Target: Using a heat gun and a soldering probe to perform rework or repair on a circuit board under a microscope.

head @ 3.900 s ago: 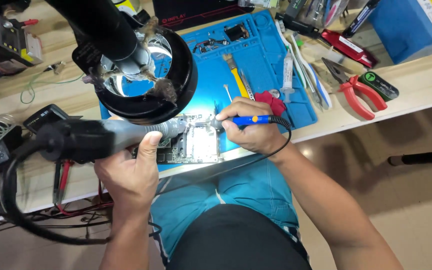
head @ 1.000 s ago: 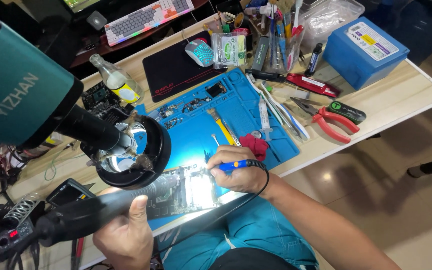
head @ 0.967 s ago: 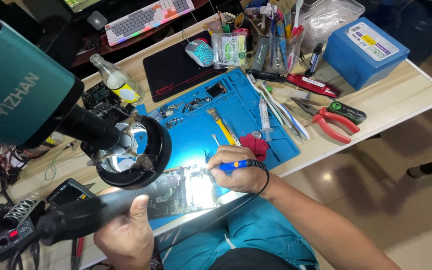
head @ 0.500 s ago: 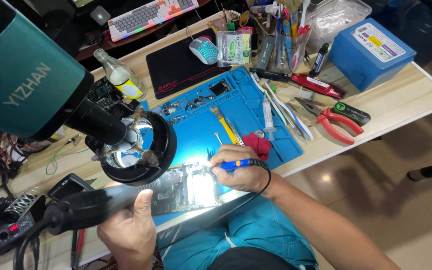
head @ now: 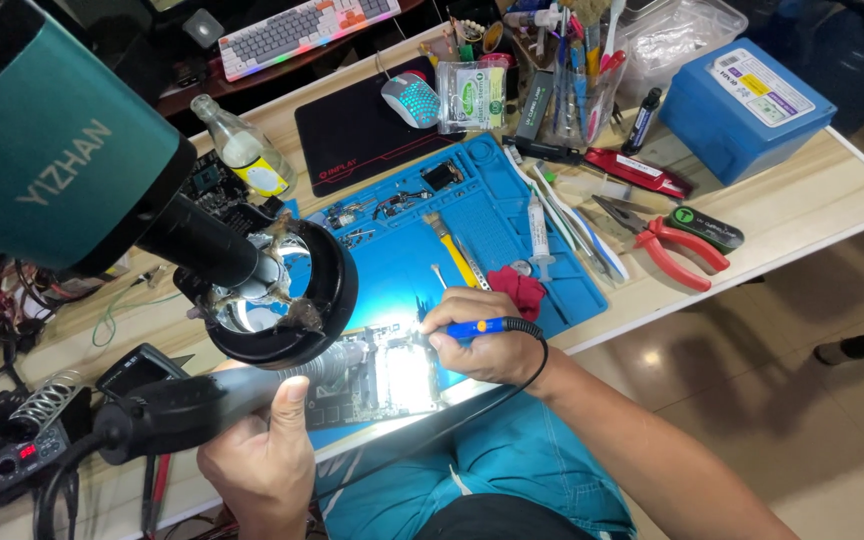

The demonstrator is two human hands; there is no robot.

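Note:
My left hand (head: pixel 264 452) grips the dark handle of a hot-air gun (head: pixel 182 405), whose metal nozzle points right at a brightly lit circuit board (head: pixel 382 375). My right hand (head: pixel 482 340) holds a blue-handled soldering iron (head: pixel 472 327) with its tip on the board's upper right part. The board lies at the near edge of a blue work mat (head: pixel 482 240). A microscope with a teal body (head: pixel 47 150) and a black ring light (head: pixel 282 295) hangs over the board's left side and hides part of it.
Red pliers (head: pixel 677 250), a blue box (head: pixel 747 105), a syringe (head: pixel 539 235), a red cloth (head: pixel 517 290) and several pens lie to the right. Farther back are a mouse (head: pixel 412 100), a keyboard (head: pixel 302 30) and a bottle (head: pixel 242 150). A soldering station (head: pixel 22 440) stands at the left.
The camera has pulled back and tilted, so more of the desk and microscope body shows. Both hands stay at the board with their tools.

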